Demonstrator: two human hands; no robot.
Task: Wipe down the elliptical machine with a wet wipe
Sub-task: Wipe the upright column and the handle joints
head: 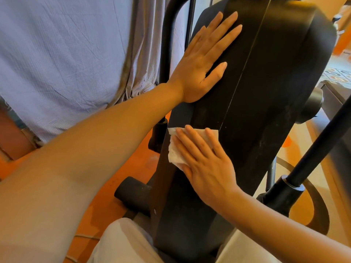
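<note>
The right hand (206,164) lay flat on the white wet wipe (177,149), its fingers straight and spread, pressing the sheet against the black housing of the elliptical machine (252,92). Nothing was pinched or curled round; the wipe was simply trapped under the palm and fingers, with its crumpled edge sticking out to the left of the fingers and a corner showing beyond the fingertips. Just past that corner ran a pale seam (245,67) dividing the housing lengthwise, and faint dust specks marked the black surface to the right of the hand.

Further up the same housing, well above the wipe, the left hand (204,59) rested open, palm down, fingers straight and thumb splayed toward the seam, holding nothing. Its forearm crossed the frame from the lower left.

Left of the wipe, a black tube (167,44) rose alongside the housing, and below it a short black cylindrical stub (131,192) jutted out over the orange floor (98,205). Behind the tube hung a pale blue-grey cloth (62,54). To the right of the wiping hand a black bar (321,137) slanted down into a thicker sleeve. The person's light trousers (121,242) straddled the base of the machine at the bottom.
</note>
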